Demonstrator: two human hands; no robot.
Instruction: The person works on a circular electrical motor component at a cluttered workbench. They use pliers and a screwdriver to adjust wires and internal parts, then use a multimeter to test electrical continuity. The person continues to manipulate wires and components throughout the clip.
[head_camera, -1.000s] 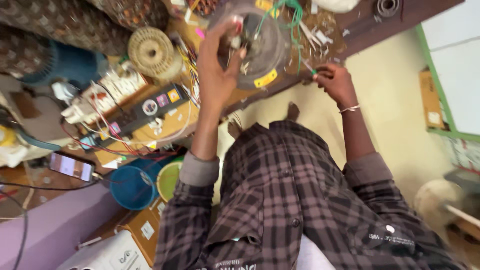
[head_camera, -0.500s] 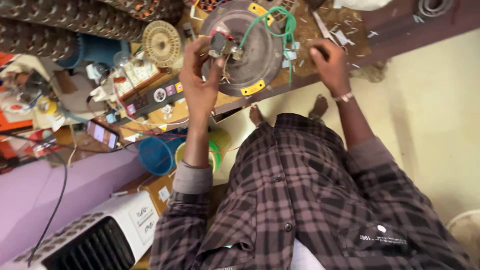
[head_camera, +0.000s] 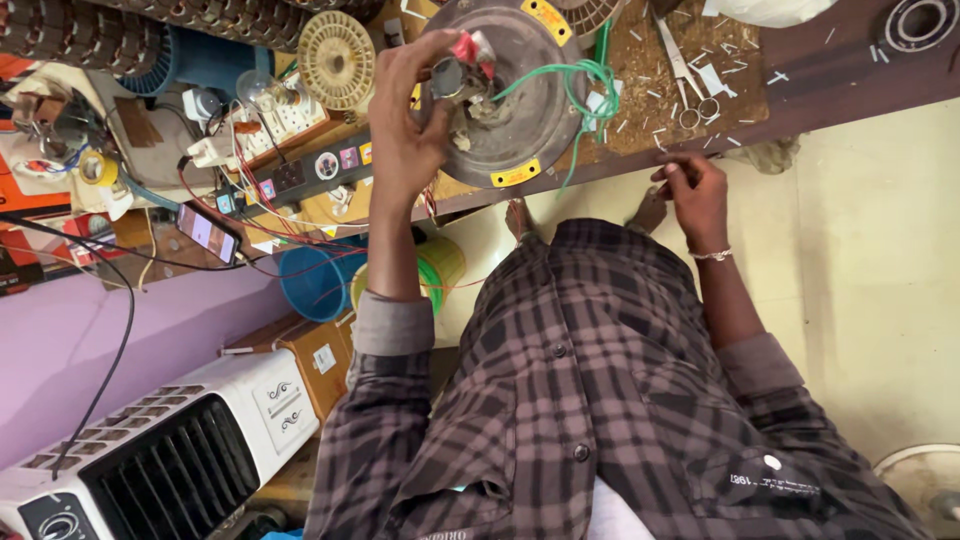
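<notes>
On workbench edge: left hand (head_camera: 405, 140) fingers pinched on small metal part at hub of round motor plate (head_camera: 535, 110), which is kept tilted on bench. Green wire (head_camera: 590, 75) looped across plate face, near fingers. Right hand (head_camera: 695, 190) rested at bench edge, fingers curled narrow; contents cannot be told. Scissors (head_camera: 685, 80) lying beyond. Risk judged: plate could slip off edge if one-handed grip loosens; wire could be snagged.

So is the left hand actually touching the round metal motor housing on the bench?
Touching. The head view shows the left hand with fingers on the motor housing at its centre.
</notes>
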